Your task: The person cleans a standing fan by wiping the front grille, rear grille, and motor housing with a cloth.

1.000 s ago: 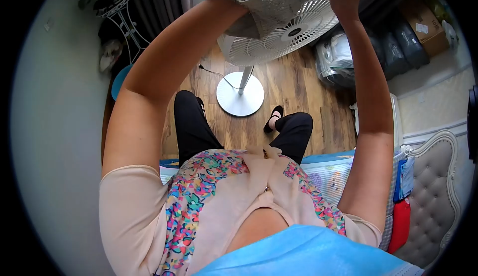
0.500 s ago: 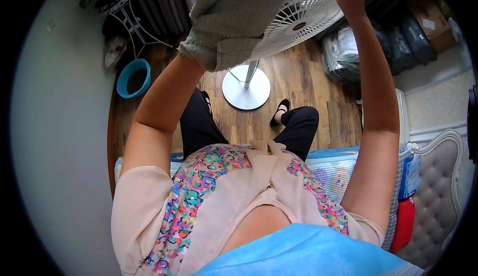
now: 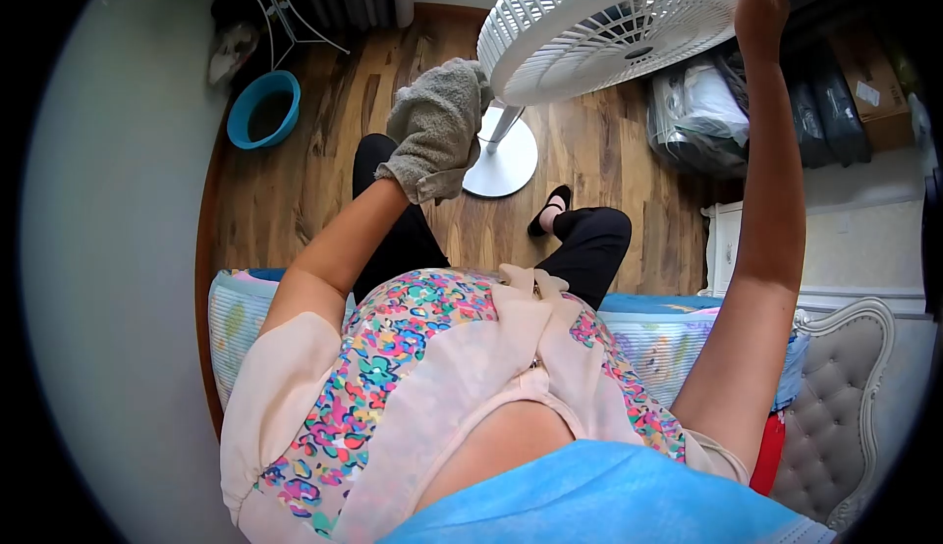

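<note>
A grey terry cloth (image 3: 432, 132) is wrapped over my left hand (image 3: 391, 190), hiding the fingers; only the wrist shows below it. The bunched cloth is close to the lower left rim of a white standing fan (image 3: 609, 38); I cannot tell whether they touch. The fan's head is tilted, its slatted round grille facing partly toward me. At the grille's upper right edge, my right hand (image 3: 762, 14) is closed on the rim, arm stretched up. Below the head, a pole runs down to the fan's round white base (image 3: 506, 166) on the floor.
A blue basin (image 3: 265, 110) stands on the wooden floor at the left, near a white metal stand (image 3: 280, 14). Plastic-wrapped bundles (image 3: 697, 117) and a cardboard box (image 3: 869, 82) lie at the right. Behind my legs is a bed with a tufted headboard (image 3: 835, 387).
My left hand with the cloth has come down from over the grille to beside its lower left rim. The fan head and my right hand appear farther right and more of the grille shows.
</note>
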A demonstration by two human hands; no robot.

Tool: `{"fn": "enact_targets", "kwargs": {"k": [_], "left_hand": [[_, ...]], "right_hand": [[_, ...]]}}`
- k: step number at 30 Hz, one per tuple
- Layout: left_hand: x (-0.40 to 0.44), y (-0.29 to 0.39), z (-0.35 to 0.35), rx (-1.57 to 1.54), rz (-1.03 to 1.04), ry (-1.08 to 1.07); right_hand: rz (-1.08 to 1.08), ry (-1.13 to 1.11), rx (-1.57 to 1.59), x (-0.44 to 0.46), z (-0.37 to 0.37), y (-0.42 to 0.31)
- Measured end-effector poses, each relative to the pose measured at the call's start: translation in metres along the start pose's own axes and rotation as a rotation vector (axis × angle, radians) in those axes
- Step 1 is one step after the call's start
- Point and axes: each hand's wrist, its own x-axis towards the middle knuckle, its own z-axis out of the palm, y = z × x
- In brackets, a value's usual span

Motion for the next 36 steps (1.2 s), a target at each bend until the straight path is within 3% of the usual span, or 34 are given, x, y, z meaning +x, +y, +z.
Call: {"fn": "enact_targets", "kwargs": {"k": [1,3,7,9,10,11,17,21,22,23,24,26,30,32,36], "left_hand": [[0.000,0.003,0.002,-0.083,-0.111,-0.008],[0.005,-0.001,0.005,-0.142,-0.099,0.066],[0.032,0.005,-0.014,-0.229,0.177,0.252],[0.051,0.010,-0.019,-0.237,0.328,0.246],[0.061,0.011,-0.018,-0.222,0.381,0.223],[0.067,0.012,-0.016,-0.200,0.420,0.179],[0.040,-0.007,-0.010,0.033,0.480,-0.022],[0.015,-0.018,-0.012,0.169,0.481,-0.072],[0.011,-0.008,-0.016,0.170,0.335,-0.268],[-0.001,-0.011,-0.006,0.225,0.394,-0.180],[-0.013,-0.015,0.003,0.283,0.446,-0.087],[-0.026,-0.012,0.013,-0.315,0.201,-0.150],[-0.044,-0.008,0.025,-1.478,-0.358,-0.224],[-0.048,-0.018,0.032,-1.442,-0.285,-0.168],[-0.073,-0.017,0.046,-1.344,-0.243,-0.252]], "right_hand": [[0.092,-0.057,0.098,0.002,-0.001,-0.007],[0.096,-0.067,0.097,0.002,0.001,-0.007],[0.202,0.008,0.190,0.006,0.002,0.021],[0.387,0.203,0.429,0.005,0.009,0.056],[0.138,-0.059,0.145,0.010,0.005,0.015],[0.034,-0.033,0.070,0.022,0.002,0.012],[0.000,0.050,-0.125,0.014,0.002,0.040],[-0.161,0.173,-0.372,0.011,-0.001,0.053],[-0.217,0.190,-0.507,0.002,0.001,0.035],[-0.020,0.215,-0.330,-0.014,0.006,0.017],[-0.010,0.213,-0.331,-0.032,0.011,-0.003],[0.080,0.343,0.071,-0.070,0.018,-0.037],[0.174,0.148,0.166,-0.178,0.029,-0.085],[0.527,0.300,0.706,-0.240,0.052,-0.104],[0.781,-0.438,0.383,-0.326,0.070,-0.119]]}}
